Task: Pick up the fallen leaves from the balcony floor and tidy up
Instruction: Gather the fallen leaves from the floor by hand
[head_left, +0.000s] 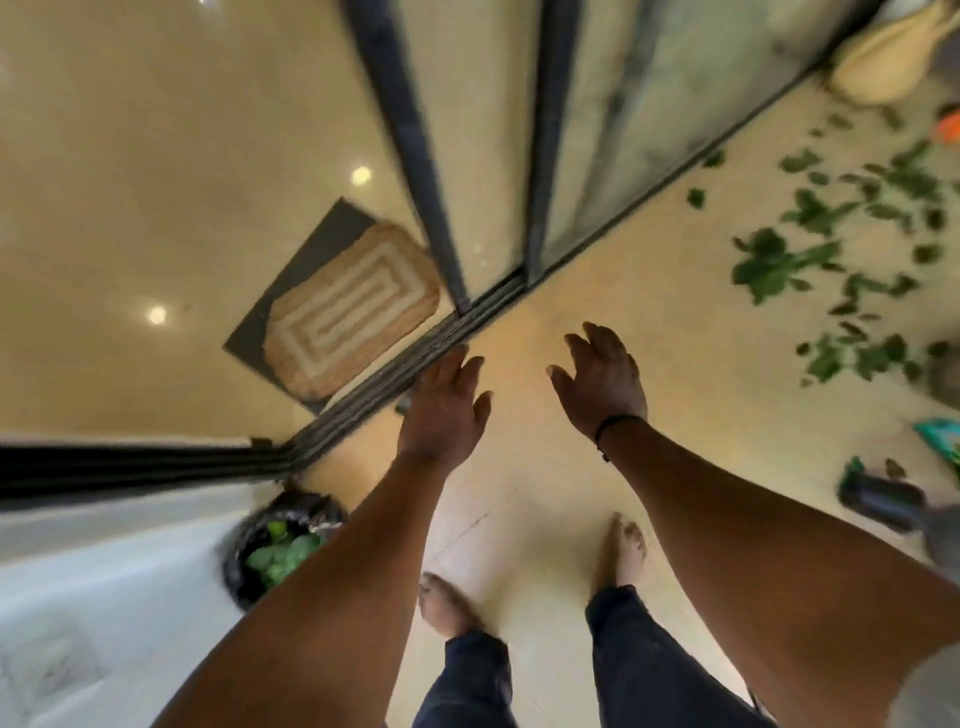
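Blurred, seemingly glass sliding door (467, 171)

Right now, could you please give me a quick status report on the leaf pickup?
Left hand and right hand open, empty. Leaves scattered on floor ahead right. Bin with green leaves near left. Bare floor between.

Bare balcony floor (597, 291) lay open just right of the sliding door track (415, 364). Farther right of the track, scattered green leaves (810, 260) covered the floor. A leaf-filled black bin (275, 545) stood near the track's lower end.
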